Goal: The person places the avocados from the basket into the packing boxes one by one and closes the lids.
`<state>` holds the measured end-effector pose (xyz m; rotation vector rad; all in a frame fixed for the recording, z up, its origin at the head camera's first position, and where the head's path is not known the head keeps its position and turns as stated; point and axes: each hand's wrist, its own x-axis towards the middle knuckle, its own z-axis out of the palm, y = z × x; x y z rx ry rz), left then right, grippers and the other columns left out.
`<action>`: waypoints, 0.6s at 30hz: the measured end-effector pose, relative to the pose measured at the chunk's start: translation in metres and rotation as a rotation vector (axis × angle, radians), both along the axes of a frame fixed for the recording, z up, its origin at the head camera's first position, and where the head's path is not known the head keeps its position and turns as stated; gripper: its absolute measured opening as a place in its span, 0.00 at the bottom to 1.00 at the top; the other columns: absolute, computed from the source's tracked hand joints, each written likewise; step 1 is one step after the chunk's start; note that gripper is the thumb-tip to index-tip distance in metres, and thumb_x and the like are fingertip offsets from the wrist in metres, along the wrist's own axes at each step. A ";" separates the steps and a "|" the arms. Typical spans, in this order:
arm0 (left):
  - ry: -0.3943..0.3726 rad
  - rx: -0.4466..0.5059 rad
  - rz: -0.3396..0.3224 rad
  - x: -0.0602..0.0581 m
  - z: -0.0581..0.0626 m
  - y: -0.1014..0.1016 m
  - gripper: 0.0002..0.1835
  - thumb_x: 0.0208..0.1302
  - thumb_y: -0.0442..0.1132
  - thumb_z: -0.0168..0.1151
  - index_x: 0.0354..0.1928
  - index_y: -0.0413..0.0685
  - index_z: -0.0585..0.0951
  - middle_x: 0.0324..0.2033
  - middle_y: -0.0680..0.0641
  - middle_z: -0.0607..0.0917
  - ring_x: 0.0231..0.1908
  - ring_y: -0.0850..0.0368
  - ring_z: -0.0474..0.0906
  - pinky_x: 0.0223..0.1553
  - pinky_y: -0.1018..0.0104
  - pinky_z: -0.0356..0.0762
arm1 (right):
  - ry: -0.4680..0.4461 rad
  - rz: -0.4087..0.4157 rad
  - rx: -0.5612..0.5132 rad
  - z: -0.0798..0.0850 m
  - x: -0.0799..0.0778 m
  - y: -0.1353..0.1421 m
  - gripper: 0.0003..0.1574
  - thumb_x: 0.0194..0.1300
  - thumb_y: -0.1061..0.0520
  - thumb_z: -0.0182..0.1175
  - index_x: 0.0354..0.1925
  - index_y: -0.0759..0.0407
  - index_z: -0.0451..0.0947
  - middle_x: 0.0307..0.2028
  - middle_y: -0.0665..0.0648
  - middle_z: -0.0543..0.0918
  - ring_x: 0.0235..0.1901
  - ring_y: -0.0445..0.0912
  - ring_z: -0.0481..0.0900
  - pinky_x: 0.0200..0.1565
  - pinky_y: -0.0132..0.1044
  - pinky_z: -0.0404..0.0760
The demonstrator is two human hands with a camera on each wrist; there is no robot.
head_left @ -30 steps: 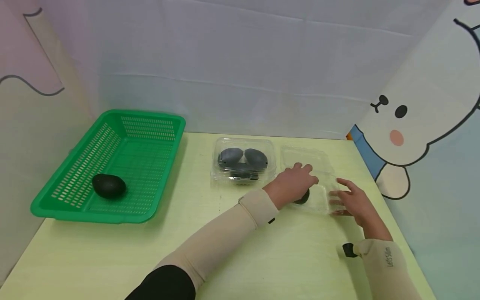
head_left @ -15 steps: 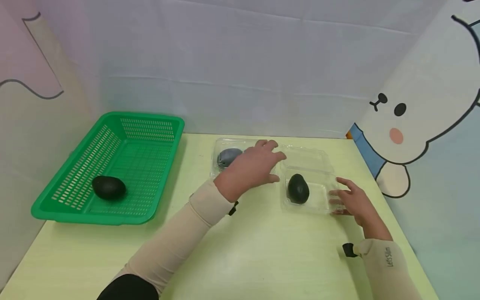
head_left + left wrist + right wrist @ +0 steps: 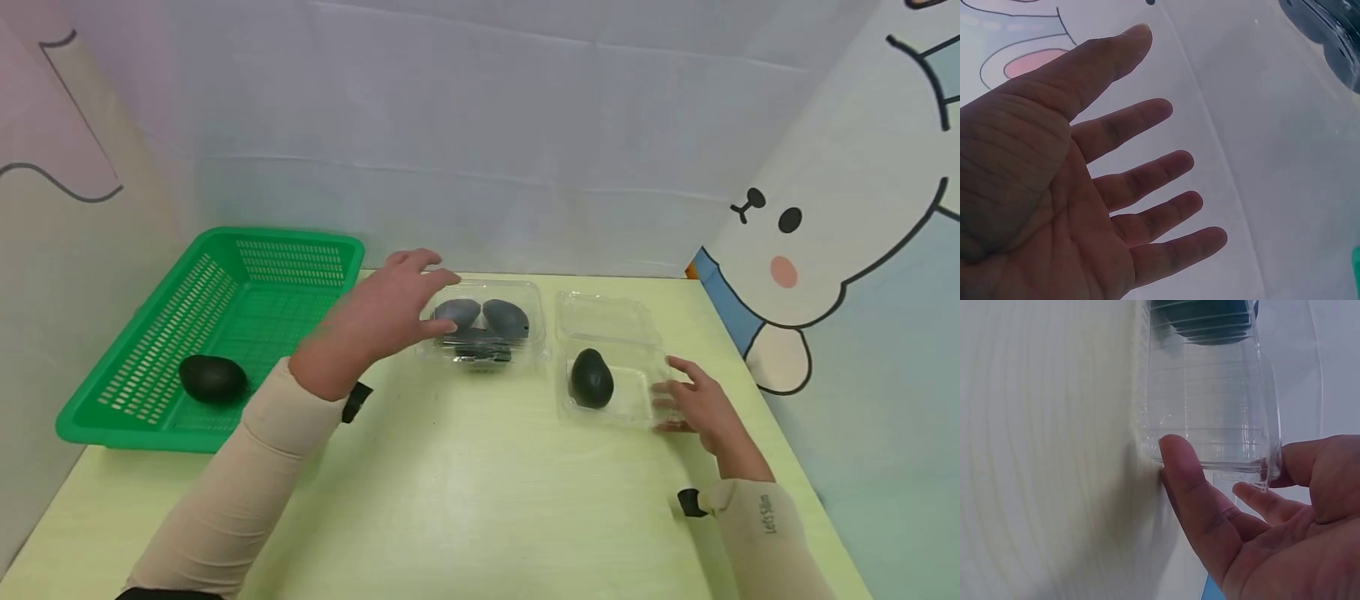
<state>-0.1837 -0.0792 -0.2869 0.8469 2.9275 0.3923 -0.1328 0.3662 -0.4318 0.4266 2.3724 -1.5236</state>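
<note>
My left hand (image 3: 375, 312) hangs in the air between the green basket and a closed clear clamshell box (image 3: 536, 300), its fingers spread. In the left wrist view its bare palm holds nothing. Several dark avocados (image 3: 506, 319) lie inside that closed box. To its right an open clamshell box (image 3: 630, 392) has one avocado (image 3: 592, 378) in the left of its base. My right hand (image 3: 701, 404) touches the right side of this base; in the right wrist view its fingers lie loosely against the wall and rim. Another avocado (image 3: 213, 379) lies in the basket.
The green plastic basket (image 3: 225, 440) stands at the left of the pale wooden table (image 3: 480, 500). A hanging cloth (image 3: 480, 125) closes off the back, and a printed cartoon sheet (image 3: 862, 333) runs along the right. The open box's lid (image 3: 607, 318) lies folded back.
My left hand has let go of the avocado in the open box and moved left, past the closed box towards the basket. My right hand has stayed by the open box.
</note>
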 end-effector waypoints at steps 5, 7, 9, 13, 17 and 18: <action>-0.022 0.014 0.084 0.004 -0.001 -0.050 0.32 0.68 0.47 0.71 0.70 0.43 0.75 0.70 0.34 0.68 0.70 0.32 0.60 0.66 0.39 0.68 | 0.009 -0.005 0.000 -0.002 0.000 -0.001 0.39 0.83 0.55 0.40 0.83 0.57 0.40 0.69 0.79 0.66 0.54 0.57 0.80 0.41 0.50 0.88; -0.027 0.016 0.100 0.005 -0.002 -0.069 0.32 0.69 0.47 0.70 0.70 0.41 0.74 0.69 0.32 0.68 0.69 0.30 0.60 0.66 0.36 0.67 | 0.015 -0.003 -0.008 -0.003 0.001 -0.001 0.39 0.84 0.55 0.40 0.83 0.57 0.40 0.69 0.79 0.66 0.55 0.59 0.80 0.41 0.50 0.88; -0.023 0.018 0.115 0.005 -0.005 -0.087 0.33 0.68 0.47 0.71 0.70 0.39 0.74 0.67 0.30 0.69 0.68 0.28 0.61 0.66 0.35 0.65 | 0.023 0.001 -0.015 -0.004 0.001 0.000 0.38 0.84 0.55 0.39 0.83 0.57 0.40 0.69 0.80 0.65 0.56 0.61 0.79 0.41 0.51 0.88; -0.016 0.010 0.156 0.004 -0.007 -0.117 0.34 0.67 0.47 0.72 0.70 0.39 0.74 0.66 0.29 0.69 0.66 0.25 0.62 0.65 0.32 0.63 | 0.031 0.008 -0.020 -0.004 0.002 0.000 0.38 0.84 0.56 0.39 0.83 0.57 0.39 0.69 0.80 0.65 0.58 0.66 0.76 0.41 0.51 0.88; -0.018 0.014 0.185 0.006 -0.008 -0.133 0.35 0.67 0.46 0.72 0.70 0.38 0.73 0.66 0.28 0.68 0.65 0.25 0.63 0.64 0.31 0.63 | 0.021 0.002 -0.017 -0.005 0.000 0.000 0.39 0.84 0.55 0.40 0.84 0.56 0.39 0.69 0.80 0.65 0.58 0.63 0.77 0.41 0.51 0.88; -0.018 0.018 0.185 0.007 -0.007 -0.135 0.35 0.67 0.46 0.72 0.70 0.38 0.73 0.65 0.28 0.68 0.65 0.25 0.63 0.64 0.31 0.63 | 0.017 0.001 -0.013 -0.005 -0.001 0.000 0.39 0.84 0.55 0.40 0.84 0.56 0.39 0.69 0.79 0.65 0.57 0.62 0.78 0.41 0.50 0.88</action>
